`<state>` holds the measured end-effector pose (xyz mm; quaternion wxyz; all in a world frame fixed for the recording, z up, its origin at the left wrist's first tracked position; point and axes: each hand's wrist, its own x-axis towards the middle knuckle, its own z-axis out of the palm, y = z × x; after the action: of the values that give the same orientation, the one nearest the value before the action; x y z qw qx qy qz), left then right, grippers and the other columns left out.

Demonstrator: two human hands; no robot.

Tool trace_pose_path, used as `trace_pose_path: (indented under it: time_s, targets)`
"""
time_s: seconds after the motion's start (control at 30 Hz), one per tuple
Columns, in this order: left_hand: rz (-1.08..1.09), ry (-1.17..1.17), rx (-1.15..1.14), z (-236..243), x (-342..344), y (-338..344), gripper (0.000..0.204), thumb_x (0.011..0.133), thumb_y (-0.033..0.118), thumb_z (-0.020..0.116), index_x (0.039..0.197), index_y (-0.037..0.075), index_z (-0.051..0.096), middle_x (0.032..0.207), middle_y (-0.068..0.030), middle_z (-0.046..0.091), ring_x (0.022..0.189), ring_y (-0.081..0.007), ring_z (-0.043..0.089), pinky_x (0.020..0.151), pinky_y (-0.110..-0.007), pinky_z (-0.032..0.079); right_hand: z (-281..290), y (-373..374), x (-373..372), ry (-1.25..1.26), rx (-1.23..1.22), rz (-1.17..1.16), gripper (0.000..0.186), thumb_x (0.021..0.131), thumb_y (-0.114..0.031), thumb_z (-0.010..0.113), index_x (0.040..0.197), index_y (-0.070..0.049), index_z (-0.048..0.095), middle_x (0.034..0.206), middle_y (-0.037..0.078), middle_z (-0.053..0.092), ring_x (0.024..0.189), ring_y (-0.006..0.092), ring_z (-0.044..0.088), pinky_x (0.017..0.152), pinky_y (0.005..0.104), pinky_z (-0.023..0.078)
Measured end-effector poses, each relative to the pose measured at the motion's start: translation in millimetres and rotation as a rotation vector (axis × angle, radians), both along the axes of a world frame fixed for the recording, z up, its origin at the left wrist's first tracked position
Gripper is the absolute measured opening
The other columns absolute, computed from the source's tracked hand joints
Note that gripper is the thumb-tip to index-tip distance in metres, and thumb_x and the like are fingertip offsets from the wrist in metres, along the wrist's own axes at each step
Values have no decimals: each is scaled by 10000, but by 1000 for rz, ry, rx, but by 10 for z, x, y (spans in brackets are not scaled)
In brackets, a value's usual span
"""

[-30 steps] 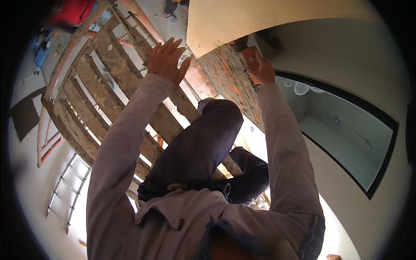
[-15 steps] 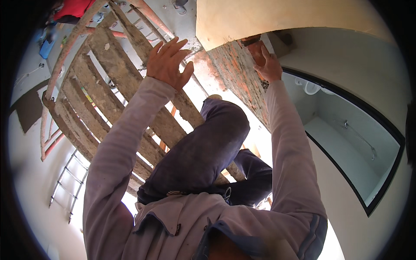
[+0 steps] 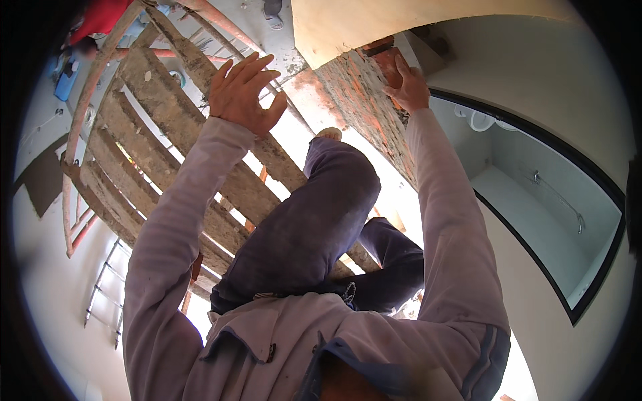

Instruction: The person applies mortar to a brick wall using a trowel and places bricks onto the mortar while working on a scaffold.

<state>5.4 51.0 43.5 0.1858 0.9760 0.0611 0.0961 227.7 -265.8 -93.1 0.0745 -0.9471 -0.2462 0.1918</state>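
My left hand (image 3: 242,95) hangs over the plank platform with its fingers spread and nothing in it. My right hand (image 3: 410,88) is at the far end of a narrow brick wall (image 3: 354,93), its thumb and fingers about a reddish brick (image 3: 386,65) there. Part of that brick is hidden behind the fingers. Grey mortar and rough orange brick show along the wall top. My bent leg lies between my two arms.
Worn wooden planks (image 3: 164,90) with gaps between them form the platform, edged by rusty orange metal tubes (image 3: 100,80). A tan board (image 3: 428,17) overhangs the wall. To the right is a black-framed opening (image 3: 528,147) onto a tiled room. A ladder-like metal frame (image 3: 107,287) stands at left.
My left hand has shifted slightly left, staying spread. The right hand has stayed at the brick, while the whole view has moved a little.
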Motion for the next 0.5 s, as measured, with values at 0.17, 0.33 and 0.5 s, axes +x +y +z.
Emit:
trace_pose_path:
  time_s: [0.17,0.33,0.5]
  targets:
    - [-23,-18,-4,-5,48,-3,302,758,255,699,1040,150,673,1248,-50,621,1215,-244,544,1053,-472,358,82,-219,218,-91,68,97,882,687,-377,822,1448,-276,387,1408,213,421,1260,377,461,1027,435,415]
    - [-13,-26,7,-35,2,20,286,760,243,700,1028,146,674,1251,-42,621,1207,-242,549,1053,-472,355,168,-202,119,32,83,117,769,726,-263,812,1406,-232,455,1428,192,422,1270,347,465,1047,396,408]
    - [-9,-37,-18,-8,28,5,276,754,231,699,1018,156,676,1247,-41,625,1203,-238,552,1050,-475,354,50,-219,70,229,227,-11,768,725,-134,796,1407,-220,454,1454,104,424,1275,293,473,1030,367,421]
